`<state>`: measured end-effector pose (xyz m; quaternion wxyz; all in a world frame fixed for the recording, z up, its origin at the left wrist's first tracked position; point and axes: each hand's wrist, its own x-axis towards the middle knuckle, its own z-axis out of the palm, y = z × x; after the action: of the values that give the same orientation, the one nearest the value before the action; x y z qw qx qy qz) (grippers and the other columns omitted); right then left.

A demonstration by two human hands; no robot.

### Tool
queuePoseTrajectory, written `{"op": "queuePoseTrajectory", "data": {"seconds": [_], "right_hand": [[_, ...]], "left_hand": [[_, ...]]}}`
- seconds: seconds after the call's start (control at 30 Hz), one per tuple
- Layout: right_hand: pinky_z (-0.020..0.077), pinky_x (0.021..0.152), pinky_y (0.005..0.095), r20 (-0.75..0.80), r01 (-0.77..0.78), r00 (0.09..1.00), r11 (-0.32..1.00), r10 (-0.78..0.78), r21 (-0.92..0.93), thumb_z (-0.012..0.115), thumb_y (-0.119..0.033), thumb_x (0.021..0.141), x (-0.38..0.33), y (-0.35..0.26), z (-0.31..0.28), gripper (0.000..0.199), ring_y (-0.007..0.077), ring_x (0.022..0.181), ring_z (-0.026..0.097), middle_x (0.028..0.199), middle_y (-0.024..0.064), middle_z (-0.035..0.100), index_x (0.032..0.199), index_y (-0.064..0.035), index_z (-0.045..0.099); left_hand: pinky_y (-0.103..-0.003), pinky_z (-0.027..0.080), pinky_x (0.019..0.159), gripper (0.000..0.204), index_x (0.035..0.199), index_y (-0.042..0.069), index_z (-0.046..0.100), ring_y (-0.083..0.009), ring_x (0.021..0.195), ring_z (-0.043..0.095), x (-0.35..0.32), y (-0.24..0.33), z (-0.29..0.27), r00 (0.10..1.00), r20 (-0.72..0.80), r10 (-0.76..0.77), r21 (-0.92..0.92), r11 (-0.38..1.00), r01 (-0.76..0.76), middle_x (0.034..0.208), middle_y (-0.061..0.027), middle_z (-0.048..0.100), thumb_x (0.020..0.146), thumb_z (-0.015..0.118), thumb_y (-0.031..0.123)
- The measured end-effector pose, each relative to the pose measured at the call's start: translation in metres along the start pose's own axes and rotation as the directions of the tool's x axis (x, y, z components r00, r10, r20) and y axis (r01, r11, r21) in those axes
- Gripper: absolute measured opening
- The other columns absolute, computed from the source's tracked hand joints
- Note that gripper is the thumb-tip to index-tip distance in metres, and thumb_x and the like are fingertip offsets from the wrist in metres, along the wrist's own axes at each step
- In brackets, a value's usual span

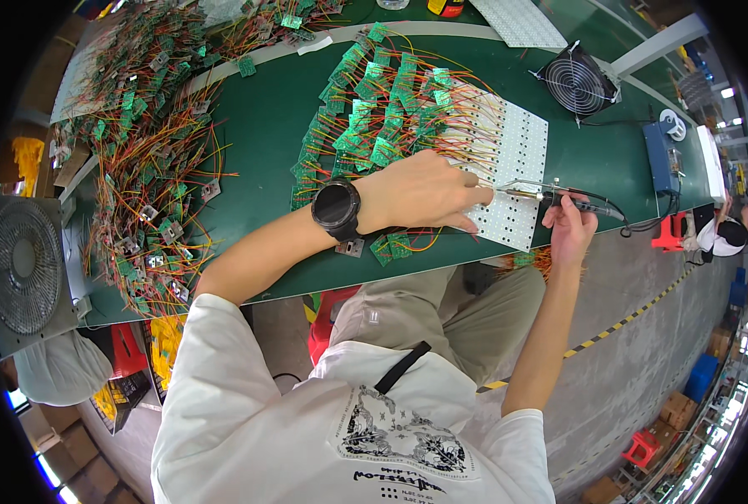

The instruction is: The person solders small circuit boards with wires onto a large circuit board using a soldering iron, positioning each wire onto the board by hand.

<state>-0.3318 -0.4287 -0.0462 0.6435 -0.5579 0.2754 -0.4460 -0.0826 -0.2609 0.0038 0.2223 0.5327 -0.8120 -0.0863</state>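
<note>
My right hand (pixel 571 228) is closed round the dark handle of a soldering iron (pixel 588 207), whose thin metal front points left. My left hand (pixel 424 191), with a black watch (pixel 335 208) on its wrist, reaches across to the iron's tip. Its fingers are bent together over a white perforated board (pixel 521 134); whatever they pinch is hidden. Rows of green circuit boards (pixel 360 113) with red and yellow wires lie beside the white board, their wire ends running onto it. Two loose circuit boards (pixel 391 247) lie below my left wrist.
A tangled heap of wired circuit boards (pixel 151 168) covers the left of the green table (pixel 260 126). A small black fan (pixel 577 82) stands at the back right, near a blue box-shaped unit (pixel 661 160) with a reel. Another fan (pixel 25 260) is at far left.
</note>
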Motion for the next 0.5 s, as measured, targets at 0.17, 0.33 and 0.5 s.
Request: {"op": "queuePoseTrajectory", "data": {"seconds": [0.17,0.33,0.5], "right_hand": [[0.0428,0.048,0.0261,0.014,-0.015,1.0,1.0,0.016,-0.026,0.061,-0.007,0.09,0.0,-0.0017,-0.0001,0.019,0.0165,0.05,0.056,0.07,0.0111,0.063,0.102,0.0073,0.06],[0.0418,0.047,0.026,0.001,-0.019,1.0,1.0,0.019,-0.015,0.061,-0.007,0.09,-0.0003,-0.0021,0.0011,0.019,0.0168,0.051,0.057,0.07,0.0112,0.063,0.102,0.0072,0.061],[0.0417,0.046,0.0262,-0.01,-0.008,1.0,1.0,0.008,-0.008,0.061,-0.007,0.09,-0.0003,0.0,0.0014,0.019,0.0169,0.051,0.057,0.075,0.011,0.064,0.102,0.0074,0.061]], "left_hand": [[-0.043,0.049,0.062,0.026,0.09,0.008,0.059,-0.0305,0.073,0.063,-0.0046,-0.0051,0.0027,0.99,0.059,0.129,-0.052,0.991,-0.126,0.079,-0.0078,0.057,0.082,0.067,0.032],[-0.043,0.048,0.062,0.023,0.084,0.007,0.059,-0.0299,0.073,0.063,-0.0038,-0.0044,0.0058,0.989,0.07,0.134,-0.122,0.985,-0.125,0.081,-0.0075,0.057,0.082,0.068,0.028],[-0.042,0.048,0.062,0.021,0.083,0.007,0.06,-0.0293,0.073,0.063,-0.0045,-0.0056,0.0044,0.987,0.08,0.136,-0.142,0.982,-0.124,0.081,-0.007,0.057,0.082,0.068,0.026]]}}
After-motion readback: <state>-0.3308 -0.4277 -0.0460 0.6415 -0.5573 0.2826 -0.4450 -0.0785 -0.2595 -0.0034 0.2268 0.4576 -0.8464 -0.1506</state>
